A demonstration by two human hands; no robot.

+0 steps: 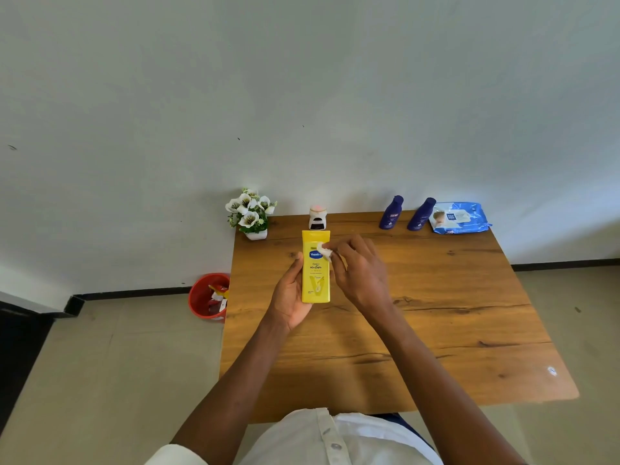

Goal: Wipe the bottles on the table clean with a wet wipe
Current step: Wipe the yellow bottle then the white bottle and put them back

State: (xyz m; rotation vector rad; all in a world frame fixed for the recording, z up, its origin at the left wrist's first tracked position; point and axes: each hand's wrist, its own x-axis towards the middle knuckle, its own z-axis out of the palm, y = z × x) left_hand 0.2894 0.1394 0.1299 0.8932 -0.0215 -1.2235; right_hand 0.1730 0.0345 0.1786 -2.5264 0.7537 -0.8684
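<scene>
My left hand (291,293) grips a yellow lotion bottle (315,280) from its left side and from below, holding it upright above the wooden table (436,313). With my right hand (359,270) I pinch a small white wet wipe (324,251), which presses against the upper right of the bottle's label. Two dark blue bottles (391,213) (421,214) stand at the table's far right edge. A small white bottle with a pink top (317,218) stands at the far edge behind the yellow one.
A blue pack of wet wipes (461,218) lies at the far right corner. A white pot of white flowers (251,214) sits on the far left corner. On the floor to the left stands a red bin (208,297) with scraps inside.
</scene>
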